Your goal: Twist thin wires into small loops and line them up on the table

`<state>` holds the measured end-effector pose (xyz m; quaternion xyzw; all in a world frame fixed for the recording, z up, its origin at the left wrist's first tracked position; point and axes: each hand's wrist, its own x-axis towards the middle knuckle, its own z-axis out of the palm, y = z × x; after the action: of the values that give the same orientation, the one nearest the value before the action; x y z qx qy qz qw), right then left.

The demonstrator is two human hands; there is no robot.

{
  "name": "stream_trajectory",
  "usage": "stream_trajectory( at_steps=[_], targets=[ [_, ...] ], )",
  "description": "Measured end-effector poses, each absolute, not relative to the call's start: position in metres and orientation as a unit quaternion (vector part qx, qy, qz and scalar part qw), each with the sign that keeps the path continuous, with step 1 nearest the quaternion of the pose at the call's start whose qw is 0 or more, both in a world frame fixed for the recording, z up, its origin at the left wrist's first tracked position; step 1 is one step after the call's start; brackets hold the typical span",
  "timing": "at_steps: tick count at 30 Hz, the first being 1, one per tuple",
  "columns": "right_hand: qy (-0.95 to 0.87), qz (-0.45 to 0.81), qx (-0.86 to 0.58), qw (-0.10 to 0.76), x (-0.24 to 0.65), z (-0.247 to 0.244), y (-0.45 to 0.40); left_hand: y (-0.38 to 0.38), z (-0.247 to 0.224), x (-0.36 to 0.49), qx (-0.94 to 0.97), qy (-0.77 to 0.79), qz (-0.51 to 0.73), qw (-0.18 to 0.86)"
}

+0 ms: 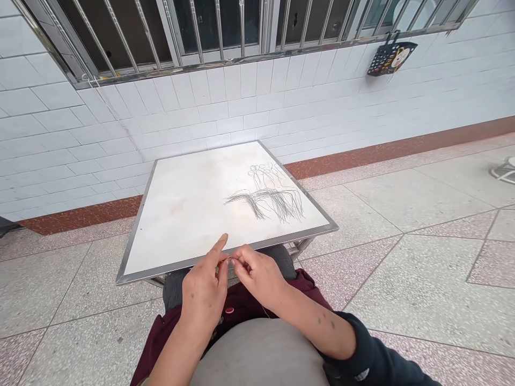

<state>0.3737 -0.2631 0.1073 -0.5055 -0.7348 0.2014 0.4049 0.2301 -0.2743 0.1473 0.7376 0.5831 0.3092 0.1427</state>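
Note:
Over the near edge of the table, both my hands meet fingertip to fingertip at a thin wire-like strand (pixel 230 258). My left hand (pixel 205 281) pinches it between thumb and a bent finger, with the index finger stretched forward. My right hand (pixel 259 276) pinches the strand from the other side, fingers curled. A fine end hangs below the right hand. On the white tabletop (pixel 181 203) lies a loose bundle of thin dark strands (pixel 273 201), partly bent. Just behind it are several strands shaped into loops (pixel 265 170). The fingers hide most of the held strand.
The table's grey metal rim (pixel 298 235) is close to my lap. Behind stands a white tiled wall (pixel 225 115) with barred windows (pixel 217 32). A patterned bag (pixel 391 58) hangs from the bars. A stool (pixel 505 170) stands at the far right on the terrazzo floor (pixel 402 273).

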Motion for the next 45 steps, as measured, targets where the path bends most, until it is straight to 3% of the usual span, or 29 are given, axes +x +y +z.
stream_trajectory(
  at_steps=[18, 26, 31, 39, 45],
  targets=[
    [-0.781, 0.181, -0.471, 0.367, 0.369, 0.108, -0.265, -0.274, 0.153, 0.224, 0.695, 0.601, 0.356, 0.169],
    [-0.797, 0.137, -0.449, 0.381, 0.367, 0.102, -0.263, -0.275, 0.157, 0.224, 0.649, 0.608, 0.380, 0.254],
    [-0.800, 0.170, -0.436, 0.377, 0.365, 0.100, -0.263, -0.277, 0.159, 0.228, 0.614, 0.618, 0.420, 0.254],
    [-0.812, 0.103, -0.447, 0.360, 0.362, 0.097, -0.265, -0.278, 0.159, 0.225, 0.627, 0.620, 0.403, 0.243],
    [-0.815, 0.169, -0.425, 0.355, 0.363, 0.099, -0.267, -0.280, 0.161, 0.218, 0.590, 0.617, 0.450, 0.263]
  ],
)
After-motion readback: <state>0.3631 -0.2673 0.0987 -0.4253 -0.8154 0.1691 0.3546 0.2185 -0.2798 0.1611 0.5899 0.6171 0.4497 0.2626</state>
